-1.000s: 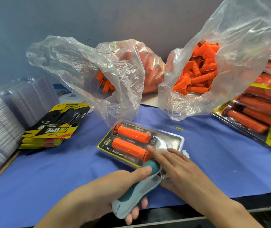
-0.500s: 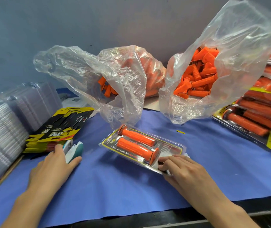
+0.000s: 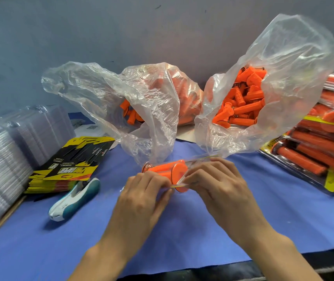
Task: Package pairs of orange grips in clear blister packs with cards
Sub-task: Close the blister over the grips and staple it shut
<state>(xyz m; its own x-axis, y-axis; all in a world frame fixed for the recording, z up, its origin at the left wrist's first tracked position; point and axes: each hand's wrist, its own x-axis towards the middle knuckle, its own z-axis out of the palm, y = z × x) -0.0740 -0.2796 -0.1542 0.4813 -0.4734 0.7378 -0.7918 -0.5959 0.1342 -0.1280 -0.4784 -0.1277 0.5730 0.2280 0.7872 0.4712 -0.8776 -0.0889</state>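
The blister pack (image 3: 194,162) holding two orange grips (image 3: 162,169) is just ahead of both hands, tipped up on edge, with its long axis running left to right. The left hand (image 3: 141,197) curls its fingers round the near left part, and the right hand (image 3: 216,185) pinches the right end. The hands hide whether its lower edge touches the desk (image 3: 243,220). The pile of finished packs (image 3: 314,151) lies well to the right, so the right hand seems better placed to carry the pack there.
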